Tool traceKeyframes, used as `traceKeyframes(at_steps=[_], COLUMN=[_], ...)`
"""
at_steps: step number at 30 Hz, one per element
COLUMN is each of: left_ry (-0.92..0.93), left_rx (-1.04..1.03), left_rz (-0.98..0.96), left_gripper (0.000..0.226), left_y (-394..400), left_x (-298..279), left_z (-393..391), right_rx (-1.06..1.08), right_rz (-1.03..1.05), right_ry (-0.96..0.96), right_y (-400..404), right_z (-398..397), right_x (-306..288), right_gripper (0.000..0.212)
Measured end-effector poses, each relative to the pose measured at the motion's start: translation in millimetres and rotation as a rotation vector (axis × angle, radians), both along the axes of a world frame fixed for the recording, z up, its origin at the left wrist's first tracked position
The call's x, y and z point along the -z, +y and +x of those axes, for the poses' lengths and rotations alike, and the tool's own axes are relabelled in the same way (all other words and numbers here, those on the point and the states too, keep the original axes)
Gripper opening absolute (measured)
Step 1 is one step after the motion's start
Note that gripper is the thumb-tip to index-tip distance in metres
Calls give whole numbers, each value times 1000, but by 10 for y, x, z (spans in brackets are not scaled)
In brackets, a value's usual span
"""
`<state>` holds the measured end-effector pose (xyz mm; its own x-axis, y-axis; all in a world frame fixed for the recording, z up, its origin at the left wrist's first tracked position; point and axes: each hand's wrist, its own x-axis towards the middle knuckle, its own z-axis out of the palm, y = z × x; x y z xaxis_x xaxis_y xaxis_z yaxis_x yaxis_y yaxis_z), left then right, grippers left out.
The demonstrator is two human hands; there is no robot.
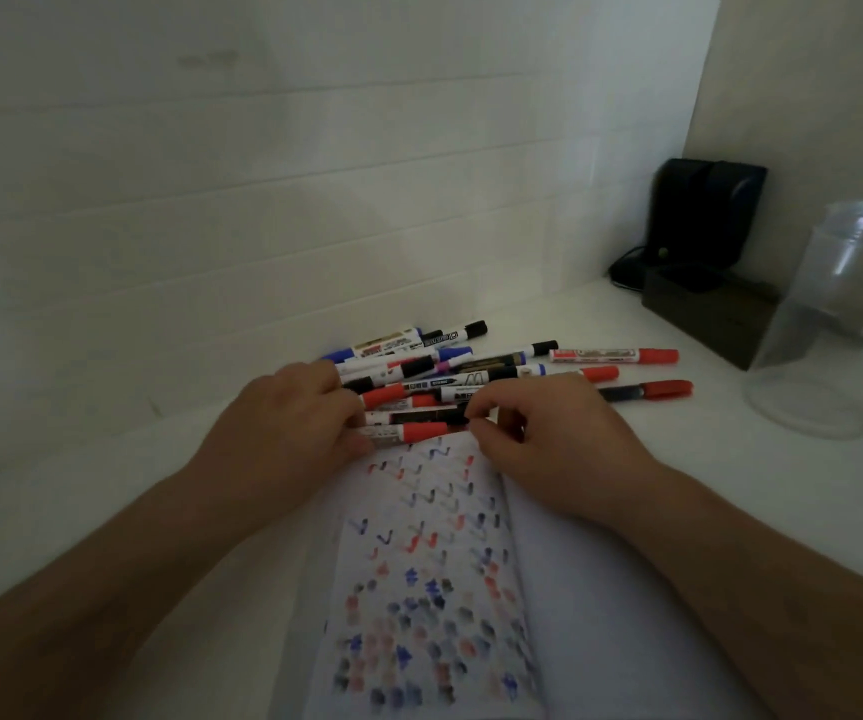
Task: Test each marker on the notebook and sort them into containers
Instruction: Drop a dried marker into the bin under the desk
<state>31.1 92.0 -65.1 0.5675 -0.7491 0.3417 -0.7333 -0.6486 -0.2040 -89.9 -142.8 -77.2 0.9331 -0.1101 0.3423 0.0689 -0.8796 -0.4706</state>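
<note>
Printing is showing on the barrels of the markers (471, 376) — only a large "M" on one is reading clearly; the rest is blurring out.

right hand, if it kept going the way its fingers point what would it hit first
The right hand points left, toward the red-capped marker at the notebook's top edge; its fingertips seem almost on it already.

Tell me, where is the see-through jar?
In the head view the clear jar stands on the white table at the far right, beside the dark box and right of the marker pile.
</note>
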Motion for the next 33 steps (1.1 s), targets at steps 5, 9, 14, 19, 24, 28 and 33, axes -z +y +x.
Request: traceKeyframes(at_steps=[5, 9, 14, 19, 24, 28, 33], left_ry=[-84, -167, -89, 580, 561, 428, 492], left_rx=[152, 327, 498, 344, 443, 415, 448], left_rz=[-79, -150, -659, -665, -478, -412, -432], left_gripper=[23, 24, 60, 35, 31, 25, 10], left_y=[-184, -480, -747, -1010, -1114, -1147, -1105], left_x=[-318, -547, -596, -295, 76, 240, 216], left_z=[-151, -266, -435, -494, -457, -434, -488], right_rx=[-30, 108, 142, 7, -164, -164, -23], right_rz=[-114, -327, 6, 1021, 1175, 1260, 1063], right_ry=[-133, -182, -137, -130, -42, 28, -86], right_y=[-3, -95, -256, -271, -286, -307, -218], right_z=[-33, -58, -118, -146, -128, -122, -79], right_x=[-55, -168, -180, -215, -159, -138, -148], right_gripper=[50, 45, 42, 14, 26, 26, 20])
